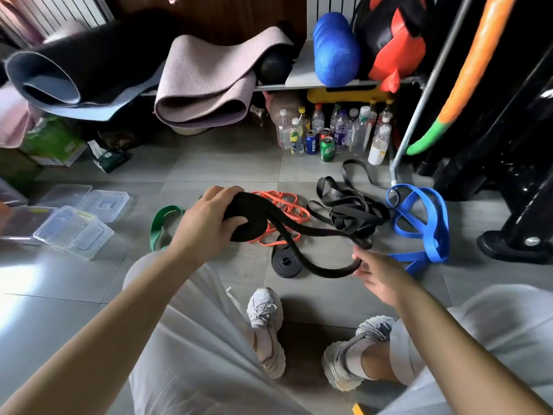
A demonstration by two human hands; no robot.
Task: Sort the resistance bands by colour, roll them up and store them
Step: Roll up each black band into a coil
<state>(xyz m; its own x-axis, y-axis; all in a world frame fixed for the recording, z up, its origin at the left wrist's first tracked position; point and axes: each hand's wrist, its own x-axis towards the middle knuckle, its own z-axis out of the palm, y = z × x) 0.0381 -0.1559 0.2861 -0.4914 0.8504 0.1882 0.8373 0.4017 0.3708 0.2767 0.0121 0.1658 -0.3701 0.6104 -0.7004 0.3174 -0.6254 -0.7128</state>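
Person's left hand (pixel 209 218) gripped the part-wound black band (pixel 251 229) so the coil held; right hand (pixel 378 275) pinched its loose tail (pixel 326 272), likely feeding the next wrap.

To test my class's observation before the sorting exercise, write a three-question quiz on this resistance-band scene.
1. True or false: the left hand grips a partly rolled black band.
2. Which band colour lies farthest to the person's right? A green, B orange, C blue.
3. How many finished black rolls lie on the floor?
Key: 1 true; 2 C, the blue band; 3 one.
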